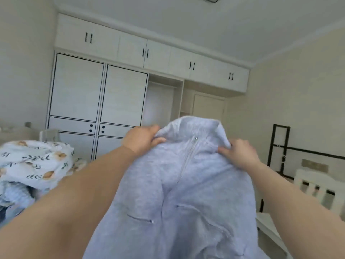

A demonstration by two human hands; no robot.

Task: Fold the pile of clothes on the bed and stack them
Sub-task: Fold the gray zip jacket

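Now, hands: you have two up in front of you, arms stretched forward.
Left hand (pixel 142 138): your fingers and thumb pinch the left side of the collar of the grey fleece jacket (pixel 186 184).
Right hand (pixel 240 155): it grips the right side of the same collar, thumb lying on the front of the cloth.
Jacket: one, held up in the air between your hands, front toward you, hanging down to the bottom edge of the view.
Zips: three show on it, one closed zip (pixel 188 157) running down from the collar and two pocket zips lower down.
Pile: at the left edge, a crumpled leaf-print cloth (pixel 35 161) lies on top of other clothes; you cannot count those under it.
Wardrobe (pixel 97 101): one, white with black trim, against the far wall; one section stands open, and you cannot tell what is in it.
Upper cabinets: four pairs of black handles.
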